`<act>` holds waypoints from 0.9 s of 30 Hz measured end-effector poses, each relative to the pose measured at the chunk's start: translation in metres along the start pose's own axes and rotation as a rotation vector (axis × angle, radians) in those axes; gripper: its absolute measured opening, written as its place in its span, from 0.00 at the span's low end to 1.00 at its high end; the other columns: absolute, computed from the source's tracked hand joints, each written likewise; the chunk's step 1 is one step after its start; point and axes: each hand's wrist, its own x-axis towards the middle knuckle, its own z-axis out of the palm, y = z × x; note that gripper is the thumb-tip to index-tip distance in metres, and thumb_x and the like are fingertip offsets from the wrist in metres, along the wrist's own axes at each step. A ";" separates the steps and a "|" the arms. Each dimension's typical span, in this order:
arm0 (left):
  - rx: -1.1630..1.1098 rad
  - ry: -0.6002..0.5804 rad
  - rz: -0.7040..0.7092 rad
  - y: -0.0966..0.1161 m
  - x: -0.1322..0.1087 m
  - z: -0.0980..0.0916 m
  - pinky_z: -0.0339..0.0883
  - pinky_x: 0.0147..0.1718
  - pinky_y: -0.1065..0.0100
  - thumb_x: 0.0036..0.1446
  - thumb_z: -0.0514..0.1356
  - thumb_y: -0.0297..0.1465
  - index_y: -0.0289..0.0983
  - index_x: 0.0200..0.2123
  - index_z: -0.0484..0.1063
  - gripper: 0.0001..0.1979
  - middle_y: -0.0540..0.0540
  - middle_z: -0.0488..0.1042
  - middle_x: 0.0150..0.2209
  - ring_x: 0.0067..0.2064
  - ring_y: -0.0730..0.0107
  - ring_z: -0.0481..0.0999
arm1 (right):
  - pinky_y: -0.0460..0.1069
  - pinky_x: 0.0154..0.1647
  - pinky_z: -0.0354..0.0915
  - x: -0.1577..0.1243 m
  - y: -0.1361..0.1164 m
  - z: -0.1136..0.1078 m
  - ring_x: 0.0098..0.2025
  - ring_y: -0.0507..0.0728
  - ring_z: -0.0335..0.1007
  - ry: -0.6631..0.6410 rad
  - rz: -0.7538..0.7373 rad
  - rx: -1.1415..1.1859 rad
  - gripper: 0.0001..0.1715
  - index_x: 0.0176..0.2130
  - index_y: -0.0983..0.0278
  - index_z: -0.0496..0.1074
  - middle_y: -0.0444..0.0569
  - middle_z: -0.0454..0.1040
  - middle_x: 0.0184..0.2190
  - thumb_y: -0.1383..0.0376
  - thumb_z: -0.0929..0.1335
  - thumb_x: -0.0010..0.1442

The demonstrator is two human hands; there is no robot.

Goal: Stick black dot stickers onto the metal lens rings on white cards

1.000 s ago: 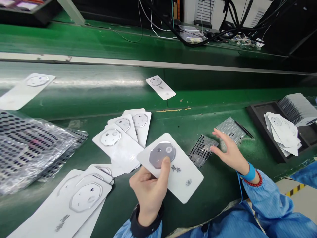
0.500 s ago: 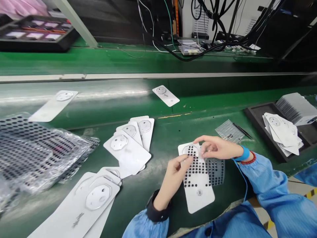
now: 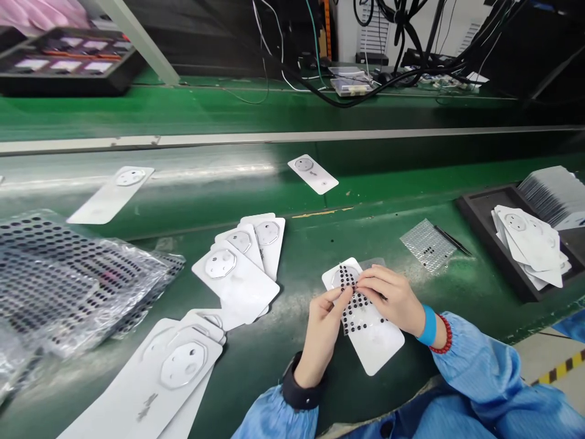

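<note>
A clear sheet of black dot stickers (image 3: 358, 314) lies over a white rounded panel (image 3: 378, 346) with an octagonal outline at its far end. My left hand (image 3: 325, 323) pinches the sheet's left side between thumb and forefinger. From the right, my right hand (image 3: 393, 297) has its fingers together and thumb-tip closed at the sheet's upper part, almost touching the left fingertips. Whatever small piece lies between those right fingertips is hidden. Part of another clear sheet shows behind the right fingers.
To the left are fanned white panels (image 3: 237, 277), a larger stack (image 3: 150, 378) and bagged dotted sheets (image 3: 68, 280). Two single panels, one a white panel (image 3: 313, 174), lie farther back. Rightward are a clear sheet (image 3: 427, 244), black tweezers (image 3: 452, 240) and a black tray (image 3: 487, 244) holding panels.
My right hand has come down and in towards my left, its fingers now together instead of spread. The panel under the sheet has turned slightly, and the view has shifted a little.
</note>
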 end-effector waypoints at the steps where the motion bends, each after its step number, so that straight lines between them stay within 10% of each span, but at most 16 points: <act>1: 0.016 0.010 0.005 -0.001 0.000 0.001 0.65 0.30 0.69 0.56 0.62 0.41 0.34 0.26 0.78 0.16 0.49 0.74 0.23 0.28 0.70 0.70 | 0.53 0.47 0.70 -0.001 0.001 0.002 0.39 0.55 0.71 -0.006 -0.013 -0.018 0.08 0.38 0.64 0.72 0.50 0.75 0.36 0.69 0.63 0.67; 8: 0.220 0.182 0.095 0.002 0.010 -0.024 0.67 0.30 0.67 0.48 0.67 0.39 0.34 0.41 0.76 0.19 0.43 0.77 0.35 0.33 0.63 0.75 | 0.51 0.33 0.68 -0.010 0.025 0.019 0.34 0.57 0.67 -0.142 0.025 -0.183 0.15 0.31 0.64 0.65 0.51 0.70 0.31 0.74 0.57 0.67; 12: 0.271 0.388 0.217 0.017 0.005 -0.043 0.68 0.27 0.67 0.53 0.64 0.38 0.37 0.65 0.47 0.42 0.52 0.73 0.27 0.27 0.64 0.75 | 0.50 0.36 0.69 -0.005 0.027 0.003 0.35 0.56 0.69 -0.062 0.032 -0.145 0.12 0.33 0.63 0.65 0.50 0.72 0.33 0.73 0.59 0.67; 20: 0.407 0.063 0.245 0.021 -0.019 -0.004 0.62 0.22 0.73 0.60 0.58 0.37 0.38 0.36 0.66 0.08 0.54 0.68 0.23 0.24 0.73 0.69 | 0.59 0.58 0.62 0.021 -0.036 -0.009 0.43 0.54 0.70 0.180 -0.023 0.052 0.09 0.36 0.62 0.70 0.48 0.73 0.38 0.74 0.64 0.64; 27: 0.423 0.063 0.377 0.021 -0.030 0.000 0.67 0.30 0.76 0.64 0.56 0.32 0.39 0.41 0.69 0.05 0.52 0.74 0.30 0.30 0.74 0.74 | 0.61 0.59 0.63 0.019 -0.036 -0.003 0.43 0.55 0.71 0.230 -0.076 -0.008 0.09 0.37 0.65 0.71 0.50 0.74 0.37 0.76 0.65 0.62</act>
